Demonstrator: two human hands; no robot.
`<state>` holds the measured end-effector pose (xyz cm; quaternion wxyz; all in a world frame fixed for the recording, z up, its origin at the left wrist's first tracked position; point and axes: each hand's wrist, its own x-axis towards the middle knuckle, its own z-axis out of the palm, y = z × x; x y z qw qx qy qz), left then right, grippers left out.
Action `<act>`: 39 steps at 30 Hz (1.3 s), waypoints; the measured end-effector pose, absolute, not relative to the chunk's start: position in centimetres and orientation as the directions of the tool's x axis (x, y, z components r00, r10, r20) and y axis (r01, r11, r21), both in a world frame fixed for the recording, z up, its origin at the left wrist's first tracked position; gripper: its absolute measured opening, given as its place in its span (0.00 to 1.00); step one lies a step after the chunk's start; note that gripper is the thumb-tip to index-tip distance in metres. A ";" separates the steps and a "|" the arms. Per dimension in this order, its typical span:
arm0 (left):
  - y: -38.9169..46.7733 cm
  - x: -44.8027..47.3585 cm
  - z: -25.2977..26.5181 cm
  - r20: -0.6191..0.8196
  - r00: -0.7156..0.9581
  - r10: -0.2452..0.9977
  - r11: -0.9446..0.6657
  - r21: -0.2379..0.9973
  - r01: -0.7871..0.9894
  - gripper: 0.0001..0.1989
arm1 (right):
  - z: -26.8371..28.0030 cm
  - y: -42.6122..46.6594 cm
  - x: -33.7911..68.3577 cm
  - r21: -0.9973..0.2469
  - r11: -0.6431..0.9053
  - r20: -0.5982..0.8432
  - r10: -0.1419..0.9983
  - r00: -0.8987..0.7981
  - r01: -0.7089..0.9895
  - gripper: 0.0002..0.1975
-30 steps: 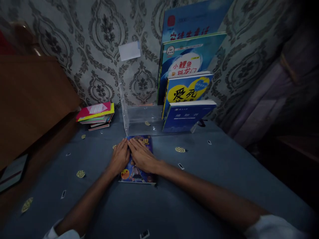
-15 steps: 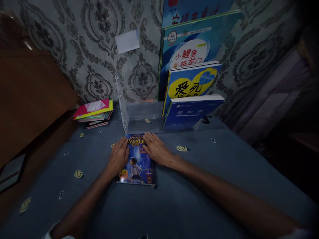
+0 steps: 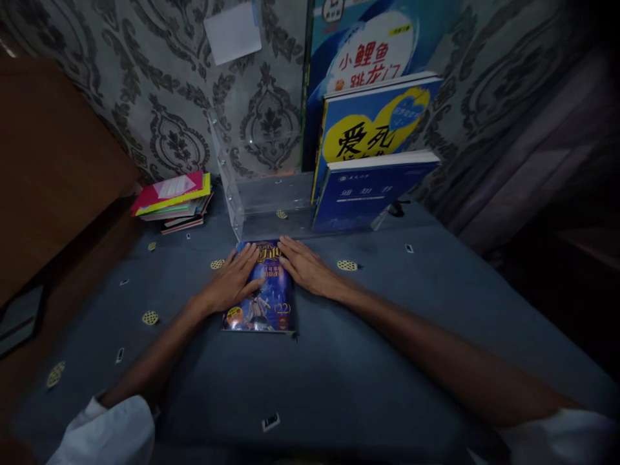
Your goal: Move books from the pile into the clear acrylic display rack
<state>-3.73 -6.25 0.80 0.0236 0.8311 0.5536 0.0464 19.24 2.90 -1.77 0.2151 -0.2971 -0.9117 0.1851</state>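
Observation:
A blue paperback book [image 3: 276,294] lies flat on the dark blue cloth, its cover showing a cartoon figure and the number 22. My left hand [image 3: 232,278] rests flat across the book's left half, fingers stretched toward its far edge and thumb out over the cover. On the right, my right hand [image 3: 307,266] lies with straight fingers over the far right edge of the same book. Neither hand grips it. Just beyond the book stands a clear acrylic rack [image 3: 261,221], with a dark blue booklet [image 3: 368,194] upright in its right part.
Behind that booklet stand a blue and yellow book [image 3: 375,126] and a larger teal picture book [image 3: 378,45]. A pile of books [image 3: 177,197] lies left of the rack. A brown wooden panel [image 3: 58,168] borders the far left; a white card [image 3: 233,33] is on the wallpaper.
My left hand has slid right onto the cover, and its thumb has spread out. The right hand stays by the book's right edge. The view has tilted downward.

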 end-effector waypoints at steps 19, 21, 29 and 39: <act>-12.3 1.1 4.3 -0.044 0.680 0.732 -0.623 0.359 0.695 0.27 | -0.9 2.3 19.2 -0.458 0.731 0.212 0.643 -0.736 0.506 0.31; -12.3 1.2 4.1 -0.011 0.675 0.737 -0.627 0.362 0.690 0.26 | -0.4 1.9 18.9 -0.434 0.719 0.176 0.658 -0.732 0.543 0.31; -12.9 0.3 2.9 0.141 0.588 0.796 -0.586 0.423 0.692 0.28 | -0.4 -0.5 18.2 -0.379 0.698 0.193 0.701 -0.686 0.607 0.29; -10.8 -1.0 -2.9 0.381 -0.224 0.897 -0.093 0.657 0.749 0.27 | 0.8 -6.3 20.1 -0.481 0.658 0.076 0.689 -0.721 0.579 0.34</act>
